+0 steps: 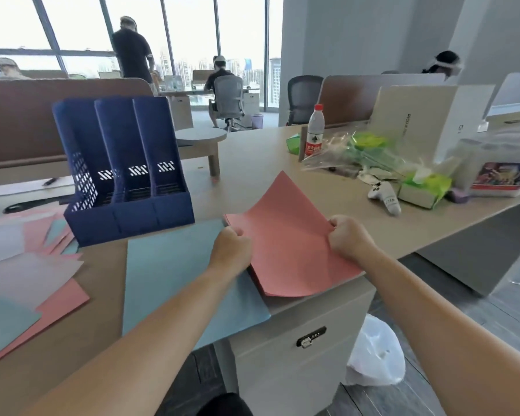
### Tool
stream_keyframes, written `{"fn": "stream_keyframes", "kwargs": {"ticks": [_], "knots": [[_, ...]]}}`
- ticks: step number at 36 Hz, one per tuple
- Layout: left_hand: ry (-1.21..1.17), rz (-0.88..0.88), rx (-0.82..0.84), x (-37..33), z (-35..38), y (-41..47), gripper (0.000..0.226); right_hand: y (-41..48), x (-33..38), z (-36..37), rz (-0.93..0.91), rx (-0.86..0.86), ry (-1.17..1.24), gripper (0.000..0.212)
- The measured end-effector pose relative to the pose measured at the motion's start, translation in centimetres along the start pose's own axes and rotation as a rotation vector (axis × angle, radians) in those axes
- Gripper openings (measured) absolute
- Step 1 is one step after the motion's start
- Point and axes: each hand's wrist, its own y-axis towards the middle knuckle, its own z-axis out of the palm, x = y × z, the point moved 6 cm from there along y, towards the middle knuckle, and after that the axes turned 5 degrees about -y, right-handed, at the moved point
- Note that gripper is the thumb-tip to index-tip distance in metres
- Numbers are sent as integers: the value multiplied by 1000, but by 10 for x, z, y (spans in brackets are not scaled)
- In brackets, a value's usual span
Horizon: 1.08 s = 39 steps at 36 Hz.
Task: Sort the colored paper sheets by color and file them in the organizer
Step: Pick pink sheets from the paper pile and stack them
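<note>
A stack of pink paper sheets [285, 235] is lifted at its far end above the desk's front edge. My left hand [231, 250] pinches its left edge and my right hand [350, 237] grips its right edge. Under and left of the stack lies a pile of blue sheets [168, 271]. A dark blue organizer [123, 172] with three upright slots stands behind the blue pile; its slots look empty. At the far left, unsorted pink, blue and grey sheets [27, 274] lie fanned out on the desk.
A water bottle [315, 132], crumpled plastic bags [351, 154], a tissue box [424, 189], a white game controller [386, 196] and boxes crowd the desk's right. A drawer cabinet [300, 334] stands below the desk edge with a white bag [376, 355] beside it. People sit and stand far behind.
</note>
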Motion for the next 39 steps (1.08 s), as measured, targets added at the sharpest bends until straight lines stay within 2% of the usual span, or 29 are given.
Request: {"fn": "stream_keyframes", "kwargs": {"ticks": [6, 9, 13, 21, 31, 39], "knots": [[53, 21, -38, -3, 7, 2, 37, 8, -6, 6, 8, 72, -49, 26], [97, 54, -41, -6, 9, 3, 14, 11, -10, 9, 17, 85, -86, 22], [120, 76, -46, -9, 10, 3, 27, 15, -15, 8, 21, 51, -135, 29], [87, 117, -7, -14, 10, -3, 22, 9, -16, 7, 55, -86, -213, 29], [15, 184, 12, -26, -9, -25, 17, -24, 50, 10, -71, -82, -73, 29], [-51, 193, -9, -24, -72, -55, 17, -70, 123, 26, -162, -44, -13, 26]]}}
